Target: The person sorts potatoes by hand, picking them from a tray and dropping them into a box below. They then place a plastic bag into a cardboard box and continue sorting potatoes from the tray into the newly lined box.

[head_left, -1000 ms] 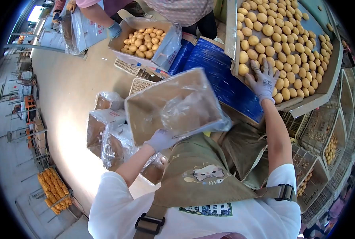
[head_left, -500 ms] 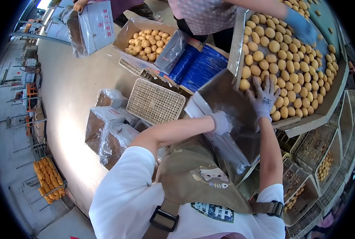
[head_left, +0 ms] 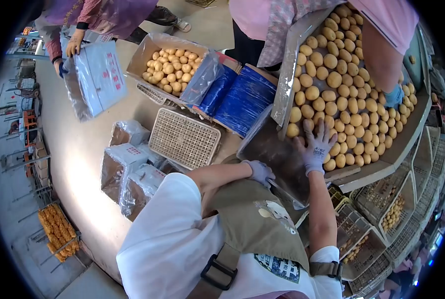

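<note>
Many potatoes (head_left: 349,107) lie on a sorting table (head_left: 392,167) at the upper right. My right hand (head_left: 316,148), in a grey glove, rests with spread fingers on the potatoes at the table's near left edge. Just below that edge is a box (head_left: 277,149) lined with clear plastic; no potatoes show in the visible part of it. My left hand (head_left: 260,173), also gloved, has its fingers curled over the box's near side, against my apron. The box's lower part is hidden by my arm and apron.
A lined box of potatoes (head_left: 170,70) stands beyond a beige crate (head_left: 185,138) and blue-wrapped stacks (head_left: 245,99). Lined boxes (head_left: 132,164) sit on the floor at left. One person holds a box (head_left: 100,77); another's gloved hand (head_left: 394,96) touches potatoes. Crates (head_left: 374,199) line the lower right.
The view has shifted. The box at my left hand has tipped and its white outer side no longer shows. The co-worker at the table leans further over it, and the other person's box has turned.
</note>
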`<action>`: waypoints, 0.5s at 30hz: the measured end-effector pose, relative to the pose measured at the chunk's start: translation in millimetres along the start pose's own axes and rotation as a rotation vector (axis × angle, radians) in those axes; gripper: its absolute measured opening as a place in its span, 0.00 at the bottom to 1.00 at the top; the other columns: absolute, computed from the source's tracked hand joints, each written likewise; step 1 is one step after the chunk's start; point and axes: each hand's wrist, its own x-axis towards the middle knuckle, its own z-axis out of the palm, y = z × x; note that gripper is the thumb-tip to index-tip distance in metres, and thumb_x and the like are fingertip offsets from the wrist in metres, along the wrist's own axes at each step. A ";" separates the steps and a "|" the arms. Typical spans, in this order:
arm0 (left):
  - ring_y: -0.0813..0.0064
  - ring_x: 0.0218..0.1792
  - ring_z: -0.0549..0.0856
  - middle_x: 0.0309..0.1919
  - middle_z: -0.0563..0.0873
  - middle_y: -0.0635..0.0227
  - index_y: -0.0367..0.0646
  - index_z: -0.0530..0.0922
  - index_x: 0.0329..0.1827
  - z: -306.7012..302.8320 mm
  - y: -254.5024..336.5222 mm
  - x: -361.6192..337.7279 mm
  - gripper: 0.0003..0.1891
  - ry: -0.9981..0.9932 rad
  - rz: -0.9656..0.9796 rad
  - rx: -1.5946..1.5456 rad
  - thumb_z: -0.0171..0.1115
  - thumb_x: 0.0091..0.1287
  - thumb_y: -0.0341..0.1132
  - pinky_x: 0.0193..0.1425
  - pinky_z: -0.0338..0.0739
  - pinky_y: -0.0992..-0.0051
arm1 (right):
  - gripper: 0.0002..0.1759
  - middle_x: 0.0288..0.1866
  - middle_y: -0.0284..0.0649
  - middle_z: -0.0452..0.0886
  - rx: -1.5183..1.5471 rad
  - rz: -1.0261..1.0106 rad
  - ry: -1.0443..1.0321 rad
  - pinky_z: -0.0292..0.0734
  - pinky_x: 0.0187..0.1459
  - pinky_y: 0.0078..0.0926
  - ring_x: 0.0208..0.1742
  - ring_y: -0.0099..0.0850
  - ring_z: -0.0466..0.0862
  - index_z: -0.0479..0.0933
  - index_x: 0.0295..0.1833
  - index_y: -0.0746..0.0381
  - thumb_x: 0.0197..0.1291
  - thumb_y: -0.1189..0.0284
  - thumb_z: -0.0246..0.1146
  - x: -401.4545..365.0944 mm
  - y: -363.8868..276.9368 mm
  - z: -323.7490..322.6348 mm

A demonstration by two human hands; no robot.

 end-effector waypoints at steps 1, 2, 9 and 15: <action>0.52 0.67 0.77 0.64 0.80 0.56 0.51 0.73 0.72 -14.2 1.3 -12.3 0.34 0.051 0.025 -0.085 0.58 0.68 0.60 0.73 0.68 0.59 | 0.36 0.81 0.41 0.62 -0.001 0.008 -0.021 0.37 0.77 0.67 0.80 0.45 0.61 0.74 0.70 0.32 0.53 0.43 0.69 0.4 -0.2 0.0; 0.53 0.67 0.77 0.64 0.80 0.56 0.51 0.74 0.72 -23.6 -2.5 -20.5 0.34 0.148 0.012 -0.097 0.58 0.68 0.60 0.73 0.68 0.60 | 0.36 0.81 0.41 0.62 -0.002 0.015 -0.044 0.37 0.77 0.67 0.80 0.45 0.61 0.74 0.70 0.32 0.53 0.43 0.70 1.0 0.4 -0.1; 0.54 0.66 0.77 0.63 0.81 0.56 0.52 0.75 0.70 -47.0 -24.1 -47.1 0.34 0.052 -0.210 -0.048 0.53 0.68 0.64 0.71 0.70 0.60 | 0.39 0.79 0.42 0.65 0.038 0.005 -0.025 0.38 0.76 0.69 0.79 0.45 0.62 0.74 0.71 0.31 0.50 0.45 0.72 3.3 -1.8 3.0; 0.56 0.67 0.77 0.65 0.79 0.59 0.62 0.74 0.72 -17.2 -20.3 -24.1 0.32 0.038 -0.111 0.205 0.58 0.66 0.62 0.69 0.70 0.54 | 0.39 0.76 0.44 0.68 0.064 0.030 0.014 0.44 0.74 0.72 0.75 0.47 0.69 0.74 0.69 0.30 0.48 0.43 0.72 0.6 5.9 7.1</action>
